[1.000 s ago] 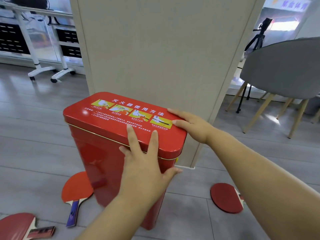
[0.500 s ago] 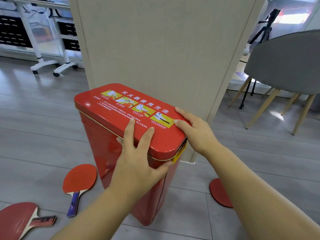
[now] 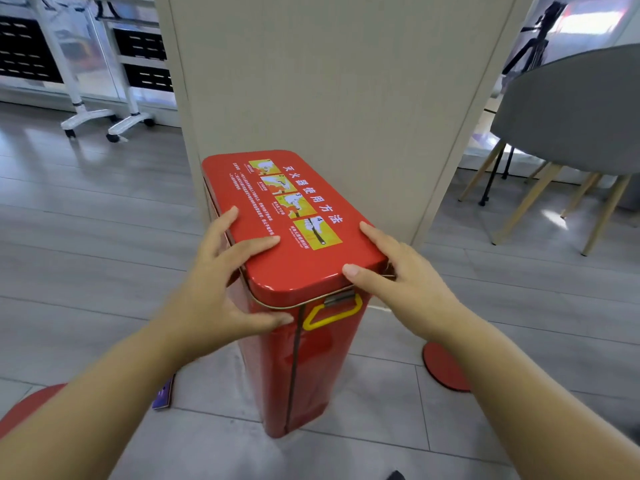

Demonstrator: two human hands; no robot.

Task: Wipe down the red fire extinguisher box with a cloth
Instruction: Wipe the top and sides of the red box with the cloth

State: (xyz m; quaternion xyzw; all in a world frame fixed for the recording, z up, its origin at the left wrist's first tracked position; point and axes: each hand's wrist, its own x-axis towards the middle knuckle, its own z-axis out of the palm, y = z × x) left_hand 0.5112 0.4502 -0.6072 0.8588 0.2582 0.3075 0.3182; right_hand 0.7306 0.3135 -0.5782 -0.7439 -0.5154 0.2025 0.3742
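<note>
The tall red fire extinguisher box (image 3: pixel 298 358) stands on the grey floor against a beige pillar, its narrow end with a yellow handle (image 3: pixel 332 315) turned toward me. Its lid (image 3: pixel 294 268) carries yellow instruction pictures. My left hand (image 3: pixel 221 289) grips the lid's left near corner, fingers on top and thumb on the end face. My right hand (image 3: pixel 405 282) holds the right near corner, fingers along the lid's edge. No cloth is in view.
The beige pillar (image 3: pixel 346 81) rises right behind the box. Red table tennis paddles lie on the floor: one at the right (image 3: pixel 443 368), one at the lower left (image 3: pixel 24 407). A grey chair (image 3: pixel 571 116) stands at the right, white wheeled stands (image 3: pixel 104 123) at the back left.
The box has turned with both hands on it, so its narrow handle end now faces me. My left hand shifted from the front edge to the left near corner.
</note>
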